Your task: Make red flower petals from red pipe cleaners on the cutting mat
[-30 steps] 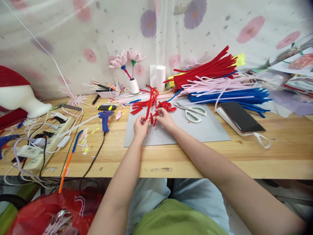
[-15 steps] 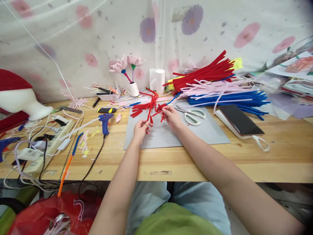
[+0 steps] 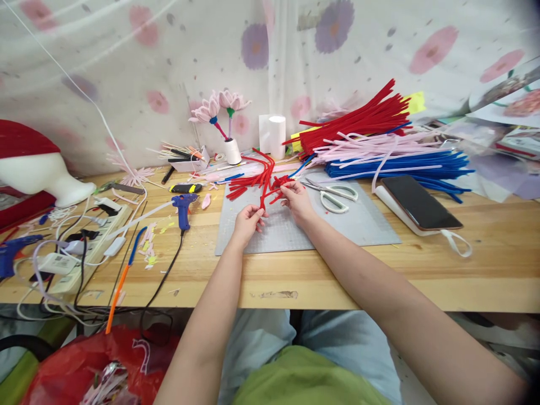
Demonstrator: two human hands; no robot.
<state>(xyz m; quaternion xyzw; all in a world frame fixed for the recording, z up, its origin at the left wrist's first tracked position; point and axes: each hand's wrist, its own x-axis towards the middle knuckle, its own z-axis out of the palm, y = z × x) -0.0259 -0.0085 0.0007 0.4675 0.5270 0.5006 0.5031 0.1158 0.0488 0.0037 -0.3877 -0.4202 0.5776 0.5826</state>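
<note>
Over the grey cutting mat [image 3: 278,239], my left hand [image 3: 248,222] pinches the lower end of a red pipe cleaner [image 3: 263,197] between thumb and fingers. My right hand [image 3: 297,199], to its right, is closed on short red pipe cleaner pieces [image 3: 279,183] that stick out past its fingertips. Behind the hands lies a loose group of cut red pipe cleaners [image 3: 242,184], with longer bent ones reaching back from it. Scissors [image 3: 334,198] with pale handles rest on the mat, right behind my right hand.
Red, pink and blue pipe cleaner bundles [image 3: 400,166] lie at the back right, near a phone [image 3: 419,202]. On the left are a blue glue gun [image 3: 182,211], a cabled power strip [image 3: 95,247] and a foam head [image 3: 42,174]. Pink flowers [image 3: 219,107] stand in a white spool [image 3: 232,152].
The view has shifted slightly. My left hand has moved a little toward the red pieces, and the gap between the pieces at the two hands has narrowed. My right hand keeps its grip.
</note>
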